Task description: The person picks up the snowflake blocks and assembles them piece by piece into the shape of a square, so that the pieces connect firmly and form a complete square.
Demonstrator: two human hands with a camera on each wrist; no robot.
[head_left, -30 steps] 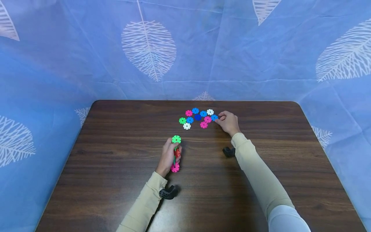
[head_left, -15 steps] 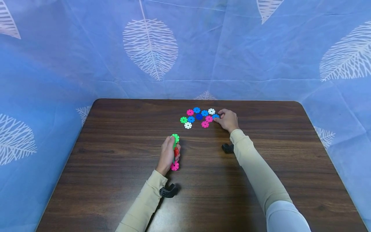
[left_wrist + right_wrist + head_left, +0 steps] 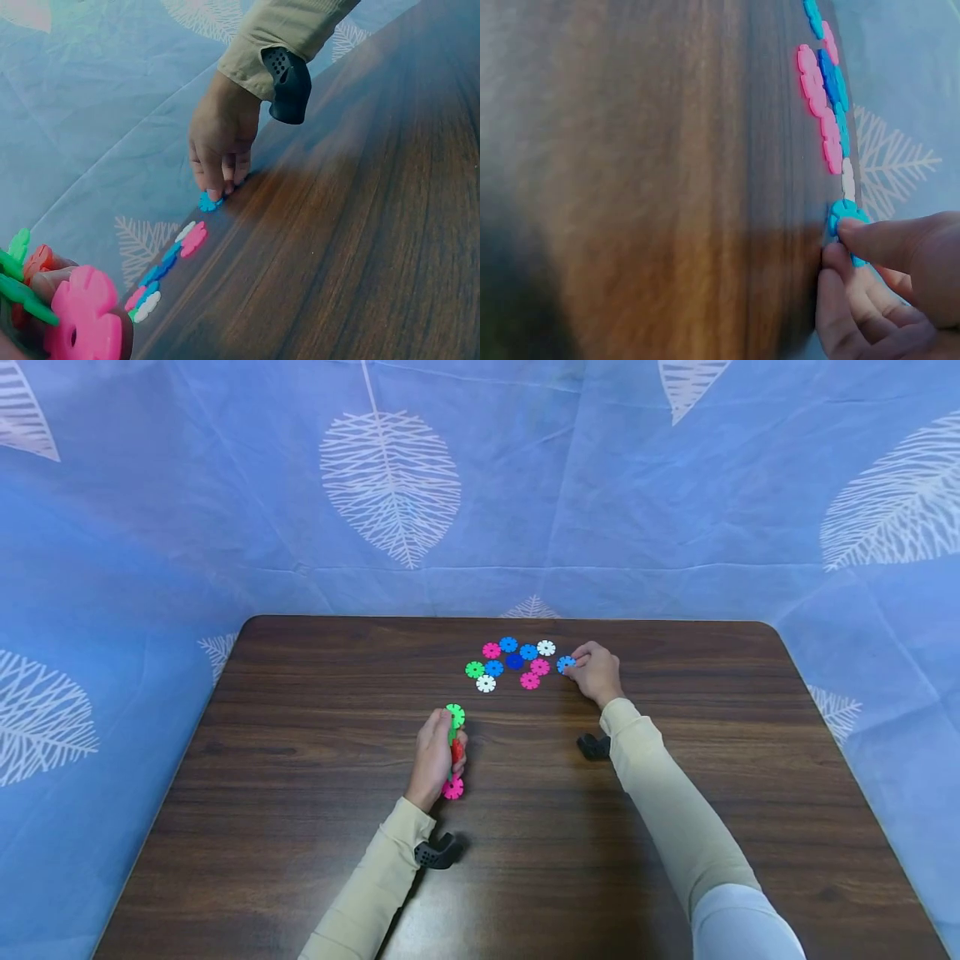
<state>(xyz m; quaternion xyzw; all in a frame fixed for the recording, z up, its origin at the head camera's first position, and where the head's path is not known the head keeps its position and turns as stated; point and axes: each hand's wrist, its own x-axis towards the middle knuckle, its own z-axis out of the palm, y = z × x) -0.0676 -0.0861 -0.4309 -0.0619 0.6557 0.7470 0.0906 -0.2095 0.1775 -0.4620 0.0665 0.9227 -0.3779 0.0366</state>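
Observation:
My left hand (image 3: pixel 433 754) grips a joined set of notched plastic discs. A green disc (image 3: pixel 455 716) pokes out at its top, a red disc (image 3: pixel 457 750) shows by the fingers, and a pink disc (image 3: pixel 453 787) sticks out below; the palm hides part of the set. Toward the table's far side, my right hand (image 3: pixel 596 674) pinches a light blue notched disc (image 3: pixel 566 665) between thumb and fingers. In the right wrist view the thumb lies across that blue disc (image 3: pixel 846 215).
Left of the right hand lies a loose cluster of flat discs, among them a white disc (image 3: pixel 546 647), a pink disc (image 3: pixel 529 681), a dark blue disc (image 3: pixel 514 662) and a green disc (image 3: pixel 475 670). The wooden table (image 3: pixel 337 860) ends at a blue leaf-patterned cloth (image 3: pixel 510 485) behind.
The right hand has drawn the light blue disc slightly right, apart from the cluster. The left hand stays in place, its thumb shifted up over the green disc.

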